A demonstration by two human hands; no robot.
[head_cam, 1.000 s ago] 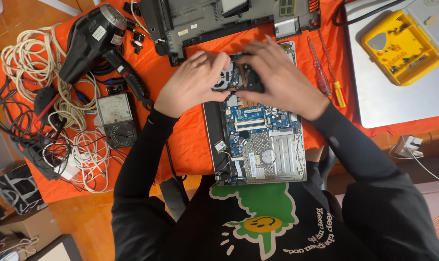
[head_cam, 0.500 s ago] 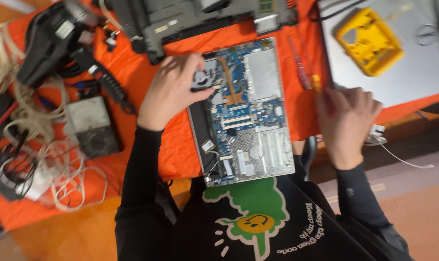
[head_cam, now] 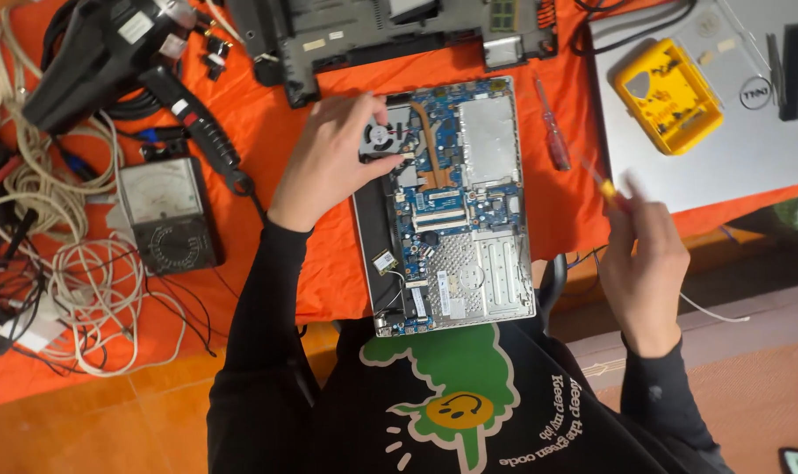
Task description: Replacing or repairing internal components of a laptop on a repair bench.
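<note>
An opened laptop base (head_cam: 456,219) lies on the orange cloth, its blue circuit board, copper heat pipe and round cooling fan (head_cam: 383,138) exposed. My left hand (head_cam: 333,158) rests on the board's upper left corner, fingers gripping the fan. My right hand (head_cam: 640,254) is lifted off to the right of the laptop, over the cloth's edge. It holds a small screwdriver (head_cam: 608,189) with a yellow and red handle, blurred by motion.
A red screwdriver (head_cam: 553,140) lies right of the board. A black laptop cover (head_cam: 390,31) sits above. A closed silver laptop (head_cam: 724,132) carries a yellow case (head_cam: 667,92). An analog multimeter (head_cam: 166,215), heat gun (head_cam: 100,57) and tangled white cables (head_cam: 83,281) fill the left.
My right hand left the fan area, moved right and picked up the yellow-handled screwdriver. My left hand stayed on the fan. The view shifted slightly.
</note>
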